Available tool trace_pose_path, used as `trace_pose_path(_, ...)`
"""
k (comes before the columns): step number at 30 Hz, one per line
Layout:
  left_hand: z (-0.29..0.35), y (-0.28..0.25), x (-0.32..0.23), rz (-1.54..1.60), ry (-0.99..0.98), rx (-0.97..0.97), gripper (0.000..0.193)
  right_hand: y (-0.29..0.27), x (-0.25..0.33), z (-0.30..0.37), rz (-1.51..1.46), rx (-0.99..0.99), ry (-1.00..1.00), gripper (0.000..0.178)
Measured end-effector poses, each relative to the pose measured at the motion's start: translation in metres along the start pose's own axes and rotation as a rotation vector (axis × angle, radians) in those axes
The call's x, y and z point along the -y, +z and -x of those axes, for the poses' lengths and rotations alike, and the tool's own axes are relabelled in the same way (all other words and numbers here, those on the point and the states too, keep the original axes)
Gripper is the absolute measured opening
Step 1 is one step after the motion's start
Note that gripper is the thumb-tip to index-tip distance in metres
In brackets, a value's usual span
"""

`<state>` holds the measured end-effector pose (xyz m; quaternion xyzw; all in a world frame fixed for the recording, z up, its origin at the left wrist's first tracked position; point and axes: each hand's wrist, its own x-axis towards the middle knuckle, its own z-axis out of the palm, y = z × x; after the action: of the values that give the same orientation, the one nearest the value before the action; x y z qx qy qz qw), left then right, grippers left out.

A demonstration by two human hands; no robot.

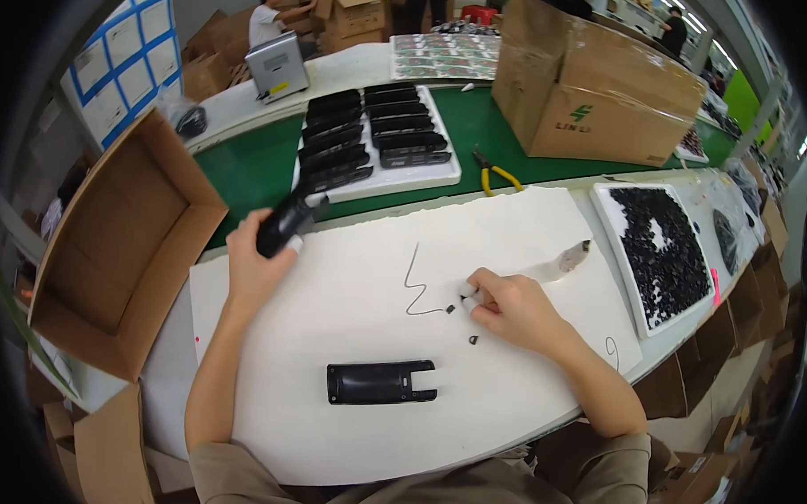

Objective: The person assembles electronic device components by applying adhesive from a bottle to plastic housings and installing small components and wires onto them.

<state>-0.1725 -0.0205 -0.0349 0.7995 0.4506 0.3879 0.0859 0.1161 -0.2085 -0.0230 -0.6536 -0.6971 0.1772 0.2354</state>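
Observation:
My left hand (259, 251) is closed around a long black plastic casing (289, 228), which is tilted and smeared by motion near the tray. My right hand (510, 307) is low over the white sheet with thumb and fingers pinched together. White covers show on its fingertips, and what they hold is too small to make out. Beside them lie a small black piece (450, 310) and another small black part (473, 340). Closer to me, a black plastic shell (381, 383) rests flat, its notched end to the right.
A white foam tray (451, 175) holds rows of black casings on the green mat. Yellow-handled pliers (498, 177) lie nearby. Small black parts fill a tray (647, 326) at right, near a small bottle (570, 260). Cardboard boxes (596, 90) stand behind and at left. People are in the background.

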Motion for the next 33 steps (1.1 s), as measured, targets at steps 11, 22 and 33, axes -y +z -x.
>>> trace_pose_path(11, -0.023, -0.021, 0.037, 0.081, -0.104, -0.12, 0.046, -0.003, 0.0, 0.003, -0.017, -0.004, -0.011, 0.023)
trace_pose_path(22, -0.054, 0.021, -0.041, 0.252, 0.25, 0.338, 0.046, -0.005, -0.002, 0.002, -0.032, 0.022, -0.009, 0.024)
trace_pose_path(33, -0.072, 0.087, -0.064, 0.579, 0.104, 0.353, 0.055, -0.006, 0.0, 0.002, -0.053, 0.054, 0.01, 0.022)
